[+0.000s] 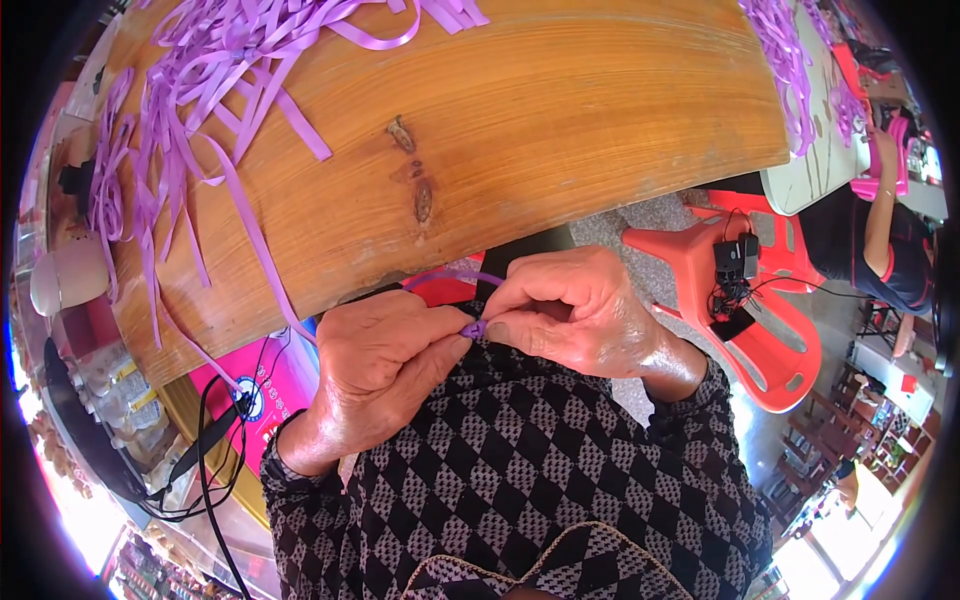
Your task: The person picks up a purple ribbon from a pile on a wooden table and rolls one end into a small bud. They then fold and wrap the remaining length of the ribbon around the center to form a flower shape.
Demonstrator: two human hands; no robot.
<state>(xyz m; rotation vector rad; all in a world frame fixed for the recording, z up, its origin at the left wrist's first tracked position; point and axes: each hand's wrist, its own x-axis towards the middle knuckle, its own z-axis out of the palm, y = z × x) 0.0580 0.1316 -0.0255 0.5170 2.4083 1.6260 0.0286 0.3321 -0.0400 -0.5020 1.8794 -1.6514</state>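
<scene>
My left hand (385, 355) and my right hand (570, 315) meet just in front of the table's near edge. Each is closed in a pinch on a small knotted or folded bit of purple ribbon (474, 329). A loop of the same ribbon arches up behind the fingertips, between the hands and the table. How the bit is folded is too small to make out. A large tangle of purple ribbons (235, 60) lies at the far left of the wooden table (560, 110), with one long strand running down toward my left hand.
More purple ribbons (785, 65) hang at the table's right end. A red plastic chair (690, 255) stands right, holding black devices and cables (735, 265). Black cables (205, 460) and a pink printed bag or box (265, 385) are at left. Another person (880, 235) is at far right.
</scene>
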